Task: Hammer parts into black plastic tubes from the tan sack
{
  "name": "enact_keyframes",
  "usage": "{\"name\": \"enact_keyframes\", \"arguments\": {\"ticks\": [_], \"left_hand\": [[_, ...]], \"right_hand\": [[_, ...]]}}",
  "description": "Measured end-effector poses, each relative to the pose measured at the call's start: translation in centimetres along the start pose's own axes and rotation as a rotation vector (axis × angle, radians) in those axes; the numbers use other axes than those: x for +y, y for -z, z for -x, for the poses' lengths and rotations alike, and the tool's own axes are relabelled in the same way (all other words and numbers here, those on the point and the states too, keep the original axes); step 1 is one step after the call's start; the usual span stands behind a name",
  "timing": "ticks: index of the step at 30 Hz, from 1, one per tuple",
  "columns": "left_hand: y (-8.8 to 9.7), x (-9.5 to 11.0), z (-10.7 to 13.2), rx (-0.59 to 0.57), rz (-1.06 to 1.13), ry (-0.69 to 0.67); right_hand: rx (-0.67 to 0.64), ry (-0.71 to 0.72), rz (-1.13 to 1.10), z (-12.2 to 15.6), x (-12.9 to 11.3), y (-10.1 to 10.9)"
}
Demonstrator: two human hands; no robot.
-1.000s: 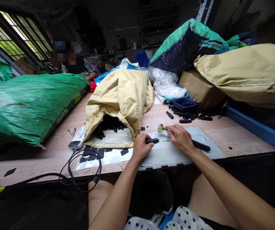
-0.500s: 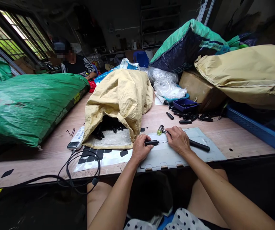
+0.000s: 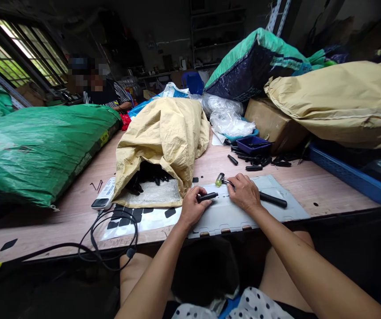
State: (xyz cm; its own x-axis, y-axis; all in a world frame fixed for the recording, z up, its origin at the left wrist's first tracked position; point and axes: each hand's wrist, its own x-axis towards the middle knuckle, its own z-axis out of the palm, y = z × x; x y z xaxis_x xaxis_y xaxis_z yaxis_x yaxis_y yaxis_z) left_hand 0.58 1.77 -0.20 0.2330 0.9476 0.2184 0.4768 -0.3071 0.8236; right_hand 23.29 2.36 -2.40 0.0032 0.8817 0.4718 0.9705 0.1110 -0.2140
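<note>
My left hand (image 3: 191, 206) is closed round a short black rod-shaped part (image 3: 207, 196) that lies on a grey mat (image 3: 236, 212) at the table's near edge. My right hand (image 3: 244, 192) rests closed on the shaft of a small mallet, its yellow-green head (image 3: 220, 180) lying on the mat and its black handle (image 3: 273, 200) sticking out to the right. Both hands sit close together over the mat.
An open tan sack (image 3: 163, 137) spilling black parts lies just behind my left hand. A large green sack (image 3: 37, 146) fills the left, more sacks and a cardboard box (image 3: 273, 124) the right. Loose black parts (image 3: 253, 159) lie by a blue tray (image 3: 254, 144). A seated person (image 3: 104, 91) works at the back left.
The mallet head has come down from slightly raised to resting on the mat. My hands stay in place on the part and the mallet.
</note>
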Motion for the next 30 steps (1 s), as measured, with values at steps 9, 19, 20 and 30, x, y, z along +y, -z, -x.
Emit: {"name": "enact_keyframes", "arguments": {"ticks": [9, 19, 20, 30], "left_hand": [[-0.4, 1.0, 4.5, -0.02, 0.2, 0.067], [-0.5, -0.8, 3.9, -0.013, 0.331, 0.078], [-0.5, -0.8, 3.9, -0.015, 0.327, 0.076], [-0.5, -0.8, 4.1, -0.07, 0.305, 0.064]], "right_hand": [[0.075, 0.05, -0.107, 0.1, 0.1, 0.7], [-0.174, 0.556, -0.413, 0.4, -2.2, 5.5], [-0.2, 0.574, -0.395, 0.4, -2.3, 5.6], [-0.313, 0.672, -0.402, 0.5, -2.7, 4.6]]}}
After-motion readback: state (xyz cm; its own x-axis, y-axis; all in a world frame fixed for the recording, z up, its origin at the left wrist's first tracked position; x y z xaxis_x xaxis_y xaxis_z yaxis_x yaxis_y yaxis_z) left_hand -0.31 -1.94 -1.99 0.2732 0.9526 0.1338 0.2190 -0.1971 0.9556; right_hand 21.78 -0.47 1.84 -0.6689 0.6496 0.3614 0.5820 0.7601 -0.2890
